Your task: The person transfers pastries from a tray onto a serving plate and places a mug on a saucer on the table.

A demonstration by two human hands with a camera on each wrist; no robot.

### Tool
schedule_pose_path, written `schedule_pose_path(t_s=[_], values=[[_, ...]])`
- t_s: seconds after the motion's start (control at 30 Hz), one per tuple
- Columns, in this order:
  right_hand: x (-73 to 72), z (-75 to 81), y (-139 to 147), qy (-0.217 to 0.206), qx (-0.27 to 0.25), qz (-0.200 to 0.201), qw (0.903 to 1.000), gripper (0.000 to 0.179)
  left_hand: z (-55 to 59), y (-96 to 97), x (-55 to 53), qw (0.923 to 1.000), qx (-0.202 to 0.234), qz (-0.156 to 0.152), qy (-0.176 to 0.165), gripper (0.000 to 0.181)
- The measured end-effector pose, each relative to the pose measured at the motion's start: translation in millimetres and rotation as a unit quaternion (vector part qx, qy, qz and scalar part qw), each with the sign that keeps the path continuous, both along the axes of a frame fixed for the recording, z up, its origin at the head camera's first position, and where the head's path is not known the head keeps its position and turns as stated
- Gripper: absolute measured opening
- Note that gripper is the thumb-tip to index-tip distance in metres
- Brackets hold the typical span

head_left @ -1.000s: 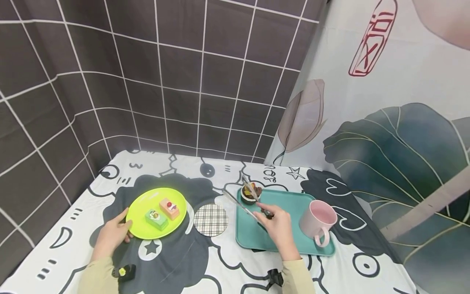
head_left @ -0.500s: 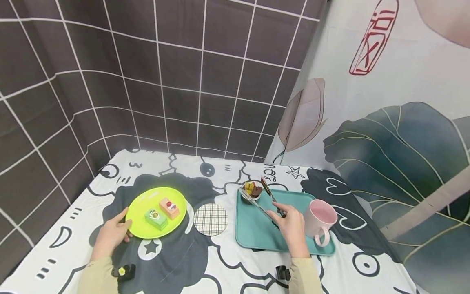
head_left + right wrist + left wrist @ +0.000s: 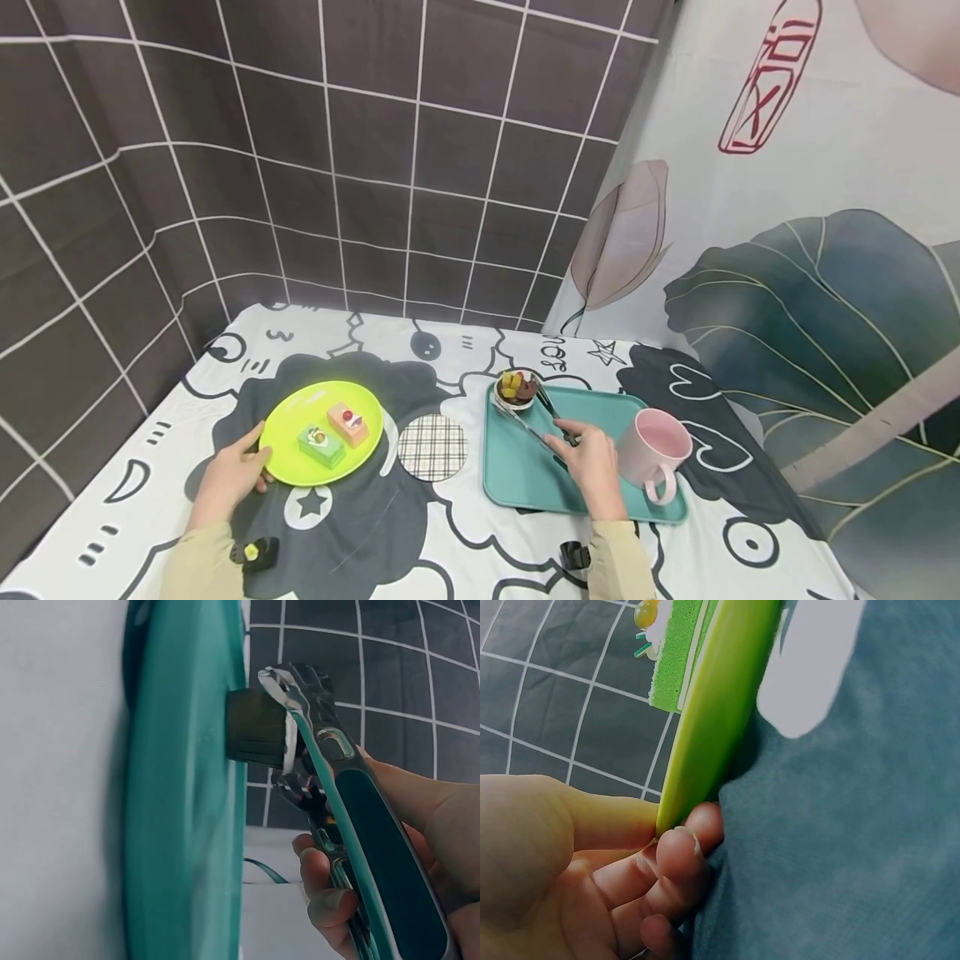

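My left hand (image 3: pixel 229 481) pinches the near left rim of a lime-green plate (image 3: pixel 288 421), thumb on top and fingers underneath. Two small toy cakes lie on it, a green one (image 3: pixel 321 446) and a pink one (image 3: pixel 348 424). My right hand (image 3: pixel 592 463) grips metal tongs (image 3: pixel 534 431) with dark handle panels. The tongs' tips stand on either side of a cupcake (image 3: pixel 515 390) topped with yellow and brown pieces; whether they touch it I cannot tell. In the right wrist view the cupcake (image 3: pixel 256 727) sits on the teal tray (image 3: pixel 191 825), its dark cup showing.
A pink mug (image 3: pixel 651 454) stands at the right end of the teal tray (image 3: pixel 517 475), close to my right hand. Between plate and tray lies a round checked coaster (image 3: pixel 432 448). A dark grid-patterned curtain (image 3: pixel 360 167) hangs behind the table.
The tongs have shifted right and opened wider, then come down around the cupcake, their arms drawing closer together. My left hand and the plate stay in place.
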State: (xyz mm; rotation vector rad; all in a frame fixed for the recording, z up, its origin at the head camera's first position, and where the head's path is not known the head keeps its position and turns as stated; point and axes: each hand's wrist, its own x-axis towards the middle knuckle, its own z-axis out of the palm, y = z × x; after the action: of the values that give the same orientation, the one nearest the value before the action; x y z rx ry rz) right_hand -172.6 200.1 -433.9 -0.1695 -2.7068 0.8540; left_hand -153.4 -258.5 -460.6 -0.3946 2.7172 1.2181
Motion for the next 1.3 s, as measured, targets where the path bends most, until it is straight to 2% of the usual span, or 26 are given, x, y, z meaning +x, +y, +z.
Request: schedule_pose_path(t_s=[0.17, 0.33, 0.47, 0.77, 1.03, 1.3], values=[[-2.5, -6.5, -1.9, -0.001, 0.003, 0.007, 1.0000, 0.028, 0.1, 0.2, 0.1, 1.0000, 0.000, 0.001, 0.000, 0.059], [-3.2, -10.2, -3.3, -0.023, 0.016, 0.027, 0.9992, 0.037, -0.6, 0.2, -0.7, 1.0000, 0.001, 0.003, 0.000, 0.059], [-3.9, -12.4, -3.2, -0.023, 0.038, 0.033, 0.9985, 0.040, -1.0, 0.1, -1.6, 1.0000, 0.003, 0.004, -0.003, 0.059], [-5.1, -15.6, -4.3, 0.007, 0.069, 0.025, 0.9973, 0.033, -0.9, -0.3, -1.3, 1.0000, -0.002, 0.000, 0.001, 0.059], [-3.8, -17.2, -5.8, 0.046, 0.062, 0.026, 0.9967, 0.029, 0.0, 0.0, -1.0, 1.0000, 0.002, 0.004, -0.003, 0.059], [0.4, -9.7, -11.7, 0.061, 0.058, 0.034, 0.9959, 0.026, -0.5, 0.0, -1.2, 0.9999, 0.004, 0.007, -0.009, 0.059]])
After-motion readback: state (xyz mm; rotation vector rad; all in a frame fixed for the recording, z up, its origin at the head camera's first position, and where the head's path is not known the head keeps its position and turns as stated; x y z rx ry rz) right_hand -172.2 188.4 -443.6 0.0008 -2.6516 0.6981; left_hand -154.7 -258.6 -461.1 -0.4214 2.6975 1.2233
